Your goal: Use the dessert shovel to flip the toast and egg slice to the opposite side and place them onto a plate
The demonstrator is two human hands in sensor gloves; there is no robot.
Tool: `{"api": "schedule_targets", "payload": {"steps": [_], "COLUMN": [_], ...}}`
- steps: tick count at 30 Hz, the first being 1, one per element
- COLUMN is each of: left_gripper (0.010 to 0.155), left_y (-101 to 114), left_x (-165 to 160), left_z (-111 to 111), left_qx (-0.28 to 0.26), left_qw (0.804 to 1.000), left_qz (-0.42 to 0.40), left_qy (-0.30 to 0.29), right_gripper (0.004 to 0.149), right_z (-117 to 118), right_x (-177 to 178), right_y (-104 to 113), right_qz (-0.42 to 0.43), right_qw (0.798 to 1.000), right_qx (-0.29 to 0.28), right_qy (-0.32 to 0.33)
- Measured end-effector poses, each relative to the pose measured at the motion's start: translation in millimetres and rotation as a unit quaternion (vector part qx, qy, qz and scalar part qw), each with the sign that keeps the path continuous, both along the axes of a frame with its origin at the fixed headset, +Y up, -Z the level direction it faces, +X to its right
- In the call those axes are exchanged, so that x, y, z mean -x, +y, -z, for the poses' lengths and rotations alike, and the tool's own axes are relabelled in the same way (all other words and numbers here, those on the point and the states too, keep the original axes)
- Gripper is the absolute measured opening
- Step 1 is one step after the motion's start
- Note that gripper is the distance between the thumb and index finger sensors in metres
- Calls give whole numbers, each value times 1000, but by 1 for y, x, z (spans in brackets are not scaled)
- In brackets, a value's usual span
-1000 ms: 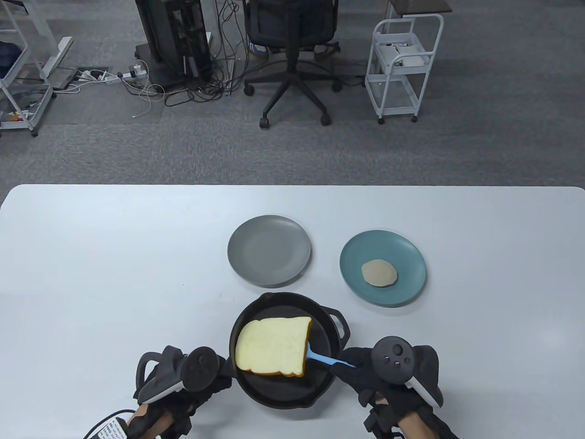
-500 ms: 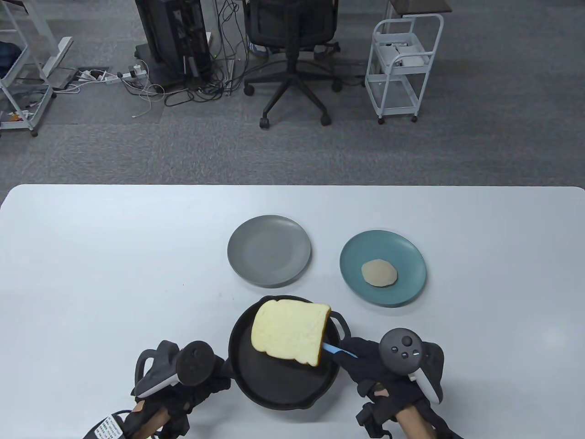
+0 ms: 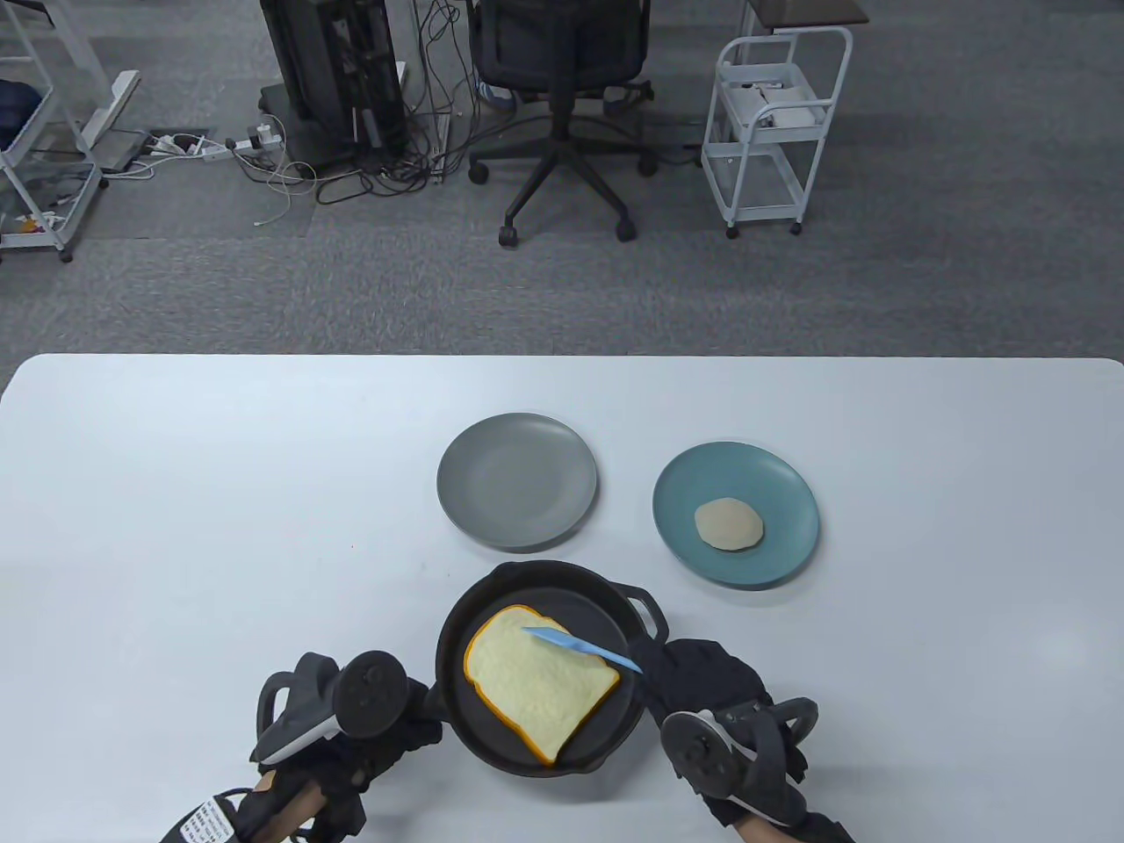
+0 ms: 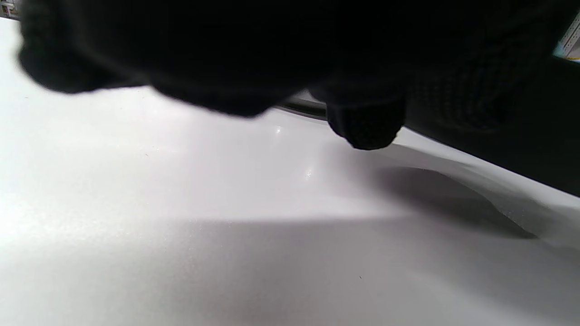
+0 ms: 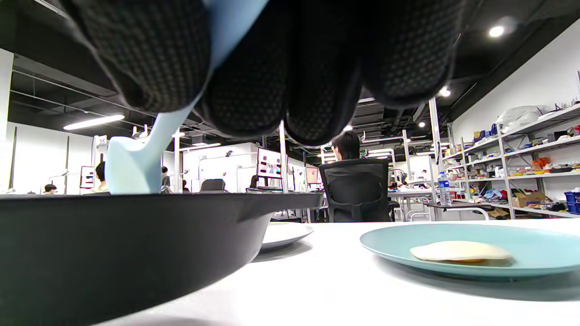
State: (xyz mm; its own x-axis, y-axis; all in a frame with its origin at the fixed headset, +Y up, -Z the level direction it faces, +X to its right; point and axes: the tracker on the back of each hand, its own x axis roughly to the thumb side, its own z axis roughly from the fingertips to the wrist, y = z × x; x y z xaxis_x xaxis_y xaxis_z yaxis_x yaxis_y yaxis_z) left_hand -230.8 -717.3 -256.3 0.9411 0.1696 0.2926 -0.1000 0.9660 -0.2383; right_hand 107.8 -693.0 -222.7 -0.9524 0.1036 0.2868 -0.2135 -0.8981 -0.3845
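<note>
A slice of toast [image 3: 537, 683] lies flat in the black pan [image 3: 615, 729], its brown crust edge showing all round. Just above it hovers the blue dessert shovel [image 3: 581, 648], blade pointing left. My right hand [image 3: 657, 680] grips the shovel's handle at the pan's right rim, the hand rolled so the tracker faces me. The right wrist view shows the fingers [image 5: 244, 90] curled round the shovel [image 5: 131, 167]. My left hand [image 3: 420, 702] grips the pan's handle, which it hides. The pale egg slice [image 3: 729, 524] sits on the teal plate [image 3: 694, 479].
A bare grey plate [image 3: 516, 481] stands just beyond the pan, left of the teal plate [image 5: 534, 256]. The pan's small loop handle [image 3: 648, 606] points toward the teal plate. An office chair, a white cart and cables stand on the floor past the table's far edge.
The toast rode up on the shovel, turned over and dropped back flat into the pan. My right hand rolled over and moved down; the shovel came out on top of the toast.
</note>
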Motion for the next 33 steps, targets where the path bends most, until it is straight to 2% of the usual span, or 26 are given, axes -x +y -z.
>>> {"api": "schedule_targets", "payload": {"steps": [10, 20, 27, 33], "left_gripper": [48, 48, 48, 48], "left_y": [1, 1, 10, 13], "left_x": [2, 5, 12, 12], "left_z": [1, 3, 4, 2], "left_qx": [-4, -14, -50, -71], "left_qw": [1000, 1000, 998, 996], "left_qz": [-7, 3, 2, 13], "left_qy": [5, 12, 37, 51], "right_gripper": [45, 46, 45, 45], "right_z": [4, 2, -3, -4], "right_x": [-13, -25, -42, -27], "right_y": [2, 12, 45, 68], "right_qz": [63, 76, 95, 31], "right_qw": [997, 994, 973, 956], "right_qx": [30, 54, 186, 261], "right_qy": [-13, -48, -95, -129]}}
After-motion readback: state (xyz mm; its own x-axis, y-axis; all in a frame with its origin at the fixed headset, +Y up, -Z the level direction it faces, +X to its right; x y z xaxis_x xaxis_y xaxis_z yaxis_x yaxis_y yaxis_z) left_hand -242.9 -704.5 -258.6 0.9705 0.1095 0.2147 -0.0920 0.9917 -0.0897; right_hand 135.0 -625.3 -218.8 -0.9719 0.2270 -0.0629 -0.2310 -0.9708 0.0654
